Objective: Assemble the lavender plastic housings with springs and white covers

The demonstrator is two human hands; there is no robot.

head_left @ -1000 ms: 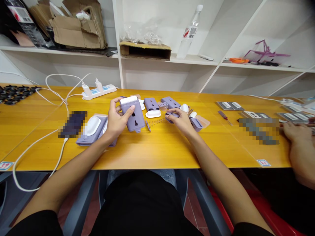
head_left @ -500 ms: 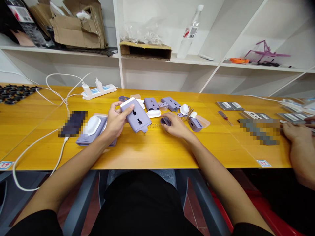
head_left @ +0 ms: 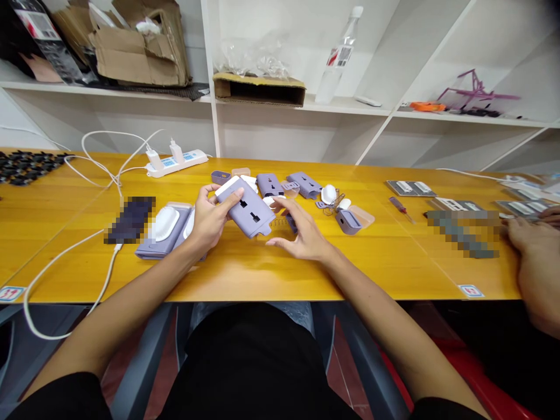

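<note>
My left hand point(head_left: 213, 219) is closed around a purple plastic housing point(head_left: 250, 213) with two dark keyhole-shaped slots and a white top end, tilted above the table. My right hand point(head_left: 301, 230) is just right of its lower end, with thumb and fingers spread apart and nothing between them that I can see. Behind the right hand lie a metal spring point(head_left: 280, 221) and a small purple part, partly hidden by the fingers. Two more slotted purple housings, a near one point(head_left: 269, 184) and a far one point(head_left: 305, 184), lie beyond. An open purple cap point(head_left: 349, 221) sits to the right.
On the left are purple holders with white covers point(head_left: 166, 223), a phone point(head_left: 130, 220) with a white cable, and a power strip point(head_left: 177, 163). Rightward lie a screwdriver point(head_left: 401, 208), grey panels point(head_left: 411, 188) and another person's hand point(head_left: 531, 245). White shelves point(head_left: 271, 131) stand behind.
My right hand has left the small purple part, moved slightly left towards the housing and spread its fingers. My left hand has shifted the housing slightly to the right.
</note>
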